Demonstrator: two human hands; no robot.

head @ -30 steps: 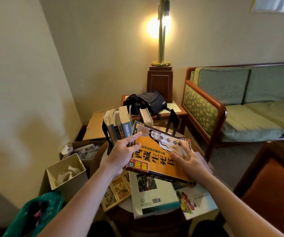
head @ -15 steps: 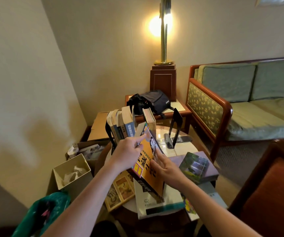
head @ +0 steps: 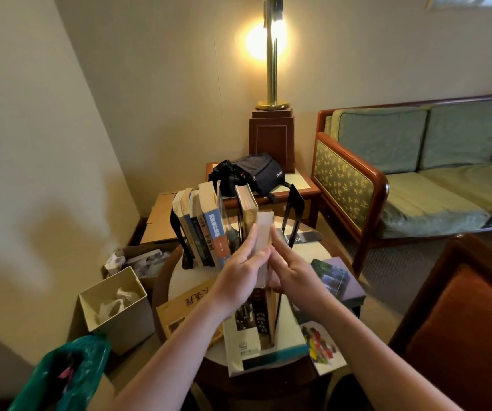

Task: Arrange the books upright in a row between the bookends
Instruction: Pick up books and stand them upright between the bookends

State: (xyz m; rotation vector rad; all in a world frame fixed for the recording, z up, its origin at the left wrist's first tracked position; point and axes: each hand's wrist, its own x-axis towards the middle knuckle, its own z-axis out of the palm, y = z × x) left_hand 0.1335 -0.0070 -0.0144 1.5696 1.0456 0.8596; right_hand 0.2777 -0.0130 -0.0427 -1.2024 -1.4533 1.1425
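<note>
Left hand (head: 239,272) grips 1 upright book (head: 264,232), right hand (head: 296,272) pressing flat-fingered on its other side — mid-placement, I'd say — next it'd need slotting between the row (head: 206,229) and the right bookend (head: 293,210).

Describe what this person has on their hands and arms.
Nothing is worn on the left hand or the right hand: no gloves, and no rings or wristwatch that can be seen. The left forearm and right forearm are uncovered, with no sleeve showing down to the bottom edge of the picture.
</note>
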